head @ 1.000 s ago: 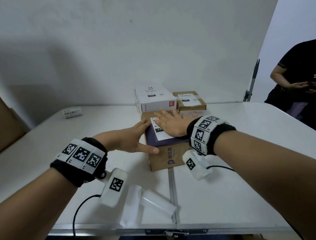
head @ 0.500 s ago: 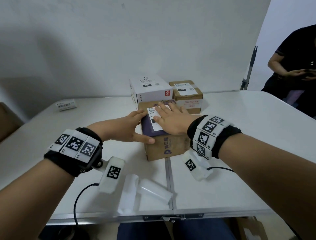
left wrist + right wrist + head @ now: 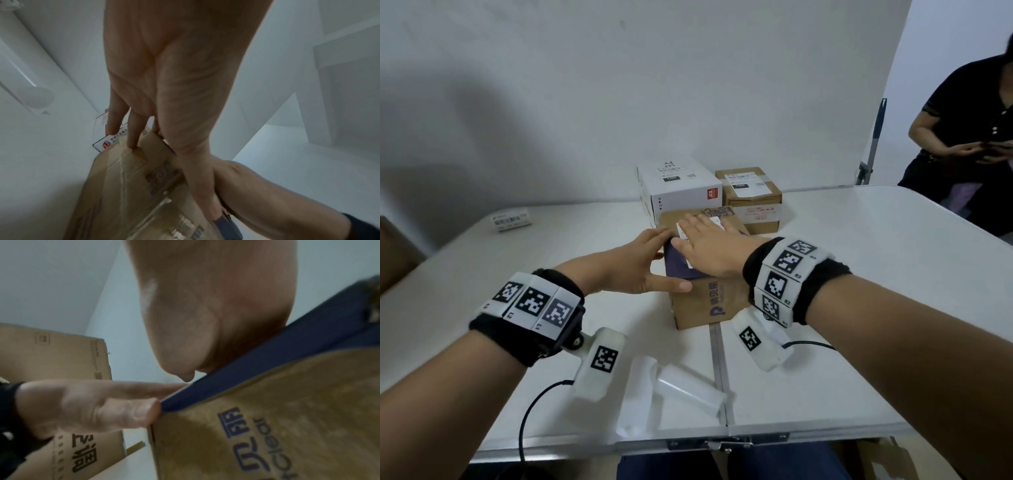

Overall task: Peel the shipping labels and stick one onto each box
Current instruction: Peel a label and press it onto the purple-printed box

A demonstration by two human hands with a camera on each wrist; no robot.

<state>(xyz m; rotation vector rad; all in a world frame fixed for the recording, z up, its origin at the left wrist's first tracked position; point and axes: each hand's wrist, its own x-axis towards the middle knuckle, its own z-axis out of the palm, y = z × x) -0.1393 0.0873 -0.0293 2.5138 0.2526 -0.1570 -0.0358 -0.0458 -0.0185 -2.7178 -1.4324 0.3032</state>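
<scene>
A brown cardboard box with a dark purple top stands in the middle of the white table. My right hand lies flat and open on its top and presses a white shipping label, which it mostly hides. My left hand rests with straight fingers along the box's left side, thumb at the front corner. In the left wrist view the left hand's fingers touch the box. In the right wrist view my right palm sits on the box's purple edge.
Behind stand a white box and a smaller brown box, each with a label on top. Curled backing papers lie near the front edge. A small label stack lies far left. A person stands at the right.
My right hand has slid along the label toward the far end of the box top. The left hand has stayed at the box's left side.
</scene>
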